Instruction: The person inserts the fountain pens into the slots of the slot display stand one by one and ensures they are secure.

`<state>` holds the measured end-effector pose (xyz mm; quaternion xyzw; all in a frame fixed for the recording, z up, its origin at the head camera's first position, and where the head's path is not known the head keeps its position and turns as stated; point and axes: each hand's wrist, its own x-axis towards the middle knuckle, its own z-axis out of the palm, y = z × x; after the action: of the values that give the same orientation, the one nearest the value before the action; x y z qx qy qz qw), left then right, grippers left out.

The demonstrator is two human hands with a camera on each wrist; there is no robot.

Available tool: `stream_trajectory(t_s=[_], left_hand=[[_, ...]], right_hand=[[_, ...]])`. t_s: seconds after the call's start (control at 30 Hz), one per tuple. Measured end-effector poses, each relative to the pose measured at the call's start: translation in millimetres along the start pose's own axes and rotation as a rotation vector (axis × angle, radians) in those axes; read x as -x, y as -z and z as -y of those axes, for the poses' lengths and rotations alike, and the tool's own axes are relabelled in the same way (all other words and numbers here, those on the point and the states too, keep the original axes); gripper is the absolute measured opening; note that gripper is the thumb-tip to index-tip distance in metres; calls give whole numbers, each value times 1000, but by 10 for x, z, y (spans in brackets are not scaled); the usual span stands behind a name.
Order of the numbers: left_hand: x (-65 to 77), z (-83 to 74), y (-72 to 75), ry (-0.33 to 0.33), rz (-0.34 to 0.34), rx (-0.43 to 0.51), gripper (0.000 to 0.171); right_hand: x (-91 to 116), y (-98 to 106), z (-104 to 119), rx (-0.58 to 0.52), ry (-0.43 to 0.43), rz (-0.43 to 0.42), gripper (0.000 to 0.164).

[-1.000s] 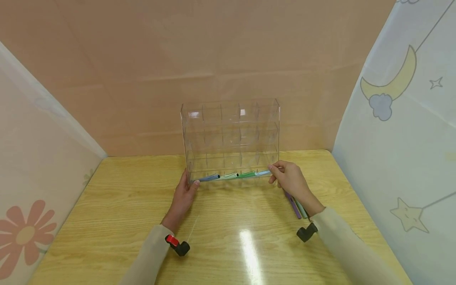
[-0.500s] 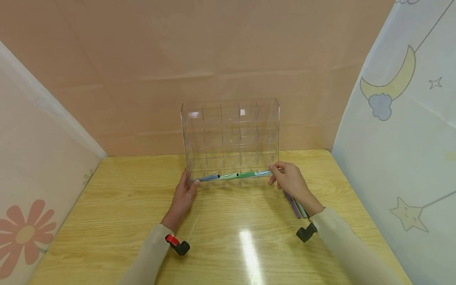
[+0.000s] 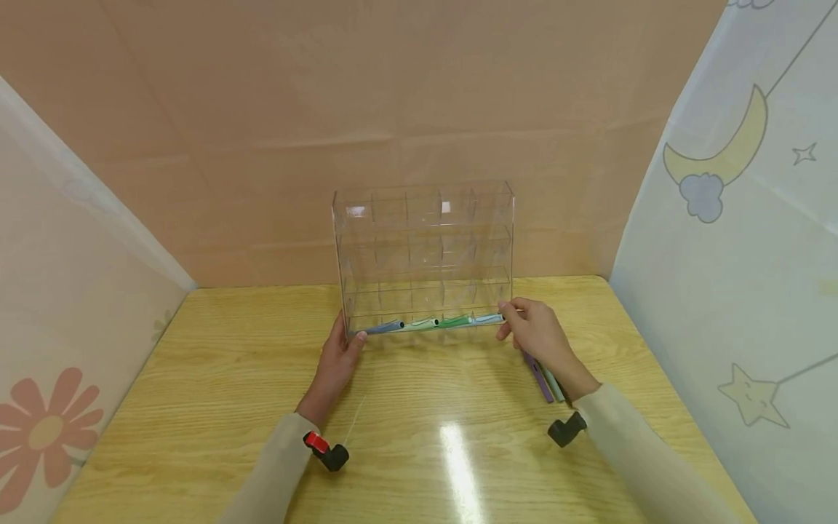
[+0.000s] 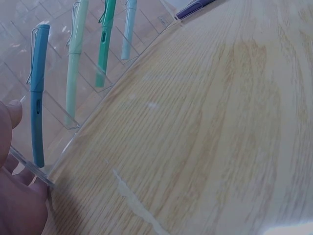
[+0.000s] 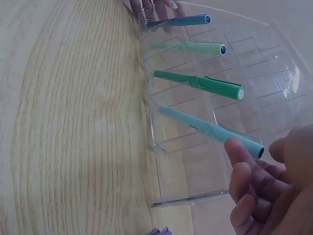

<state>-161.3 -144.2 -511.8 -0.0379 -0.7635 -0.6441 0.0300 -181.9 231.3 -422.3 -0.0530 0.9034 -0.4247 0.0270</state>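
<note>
Nearest you, a purple pen (image 3: pixel 538 378) and a mint pen (image 3: pixel 553 386) lie toward the right edge of the desk (image 3: pixel 216 378). Beyond them, your left grip (image 3: pixel 337 360) is clamped on the lower left corner of the clear rack (image 3: pixel 425 255); your right grip (image 3: pixel 540 333) is apart at the cap end of the light blue pen (image 3: pixel 487 319), which sits in the rack's lowest row, right of the green pen (image 3: pixel 455 321), pale green pen (image 3: pixel 420 324) and blue pen (image 3: pixel 385 327). The rack stands toward the desk's back edge.

One rack (image 3: pixel 442 251), at least six pens (image 3: pixel 455 321)
</note>
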Motion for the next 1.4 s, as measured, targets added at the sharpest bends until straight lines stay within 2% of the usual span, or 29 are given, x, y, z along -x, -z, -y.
stream_trajectory(t_s=[0.07,0.33,0.57,0.73,0.93,1.17,1.4], left_hand=[[4,6,0,19,0,4,74],[21,-7,0,29,5,0,74],[17,-12,4,19,0,-3,73],[-4,2,6,-4,-4,-9,72],[6,5,6,11,0,-18,72],[8,2,6,-6,1,-12,72],[17,-22,3,11,2,-6,74]], right_hand=[[9,29,-9,-2,-5,-4,47],[49,135,-42,44,4,-34,49],[95,206,-118,63,39,-47,41],[131,256,-174,75,9,-46,43],[179,333,-216,58,-39,-51,42],[226,427,-324,129,-77,-50,50],[296,523,-499,160,-100,-32,46]])
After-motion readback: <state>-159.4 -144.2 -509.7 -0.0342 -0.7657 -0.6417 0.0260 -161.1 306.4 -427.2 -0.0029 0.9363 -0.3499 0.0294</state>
